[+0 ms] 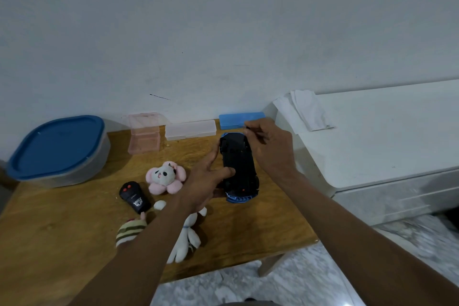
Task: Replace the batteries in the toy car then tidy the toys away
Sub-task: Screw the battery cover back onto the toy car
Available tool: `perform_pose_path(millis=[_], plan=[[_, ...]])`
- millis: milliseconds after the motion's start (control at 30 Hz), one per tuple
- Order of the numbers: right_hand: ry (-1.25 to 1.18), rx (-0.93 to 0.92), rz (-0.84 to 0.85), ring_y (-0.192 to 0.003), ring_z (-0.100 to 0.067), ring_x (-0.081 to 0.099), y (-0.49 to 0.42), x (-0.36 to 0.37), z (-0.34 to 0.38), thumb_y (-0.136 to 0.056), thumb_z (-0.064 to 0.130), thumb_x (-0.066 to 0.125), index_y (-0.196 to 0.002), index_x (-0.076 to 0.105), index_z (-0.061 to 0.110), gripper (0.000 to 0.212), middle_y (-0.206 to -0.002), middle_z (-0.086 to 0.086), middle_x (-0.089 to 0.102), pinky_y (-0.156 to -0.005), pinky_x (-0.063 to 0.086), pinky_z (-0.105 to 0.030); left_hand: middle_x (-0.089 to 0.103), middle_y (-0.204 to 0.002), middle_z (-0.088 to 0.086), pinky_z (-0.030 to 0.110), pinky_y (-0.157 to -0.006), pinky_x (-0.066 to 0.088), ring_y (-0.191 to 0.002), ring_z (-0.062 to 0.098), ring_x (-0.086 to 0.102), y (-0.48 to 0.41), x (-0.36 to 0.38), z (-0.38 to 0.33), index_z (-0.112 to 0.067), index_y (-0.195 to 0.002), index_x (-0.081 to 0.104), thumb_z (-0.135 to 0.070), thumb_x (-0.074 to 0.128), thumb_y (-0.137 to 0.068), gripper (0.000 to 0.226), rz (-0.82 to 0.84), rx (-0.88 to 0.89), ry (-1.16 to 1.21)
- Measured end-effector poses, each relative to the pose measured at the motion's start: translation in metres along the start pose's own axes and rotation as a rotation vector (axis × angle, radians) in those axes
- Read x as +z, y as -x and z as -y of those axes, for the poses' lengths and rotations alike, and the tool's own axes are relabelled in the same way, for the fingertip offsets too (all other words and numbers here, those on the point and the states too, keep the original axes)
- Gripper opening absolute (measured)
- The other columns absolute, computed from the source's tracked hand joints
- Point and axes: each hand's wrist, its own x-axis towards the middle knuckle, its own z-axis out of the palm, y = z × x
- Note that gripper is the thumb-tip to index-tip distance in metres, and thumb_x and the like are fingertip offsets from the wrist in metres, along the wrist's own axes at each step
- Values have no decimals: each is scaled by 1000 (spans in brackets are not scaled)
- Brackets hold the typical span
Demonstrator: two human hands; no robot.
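The blue toy car (239,169) lies upside down on the wooden table (49,243), black underside up, near the right edge. My left hand (206,181) grips it from the left, thumb across the underside. My right hand (270,149) hovers over the car's far end and pinches a small dark tool (248,128) in its fingertips; what kind of tool is unclear. A black remote (134,196) with red buttons lies left of my left wrist. A pink panda plush (165,176), a white plush (186,238) and a striped plush (130,231) lie around my left forearm.
A large container with a blue lid (57,146) stands at the table's far left. Along the wall sit an open pink box (145,133), a clear flat case (190,129) and a blue flat case (236,119). A white cabinet (372,136) adjoins the table on the right.
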Motion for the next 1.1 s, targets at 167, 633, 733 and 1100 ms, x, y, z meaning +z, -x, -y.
perform_pose_path(millis=[167,633,733,1100], plan=[[34,11,26,-80,-4,66,-2,2,1,-88,14,66,-98,69,16,10,-87,10,69,-75,58,-24,58,-136,8,49,-79,59,-101,31,70,-3,1,4,-58,-141,28,-5,61,-91,80,7,-7,6],[4,56,71,-77,-6,67,-2,1,6,-88,17,68,-96,65,18,9,-78,15,65,-71,58,-27,65,-127,8,48,-80,58,-100,31,71,-2,-1,4,-54,-144,24,-2,59,-92,81,5,-12,35],[45,3,61,-75,-7,67,-2,1,6,-87,18,69,-90,66,13,6,-80,6,69,-70,58,-26,66,-125,9,48,-80,58,-100,31,71,-1,-2,5,-53,-144,24,-2,59,-92,81,5,-15,32],[72,-47,68,-76,-7,67,-2,2,7,-86,15,69,-91,66,10,8,-82,2,71,-70,58,-21,65,-126,11,47,-77,59,-100,32,71,0,-6,7,-53,-146,23,-3,59,-92,82,11,-10,19]])
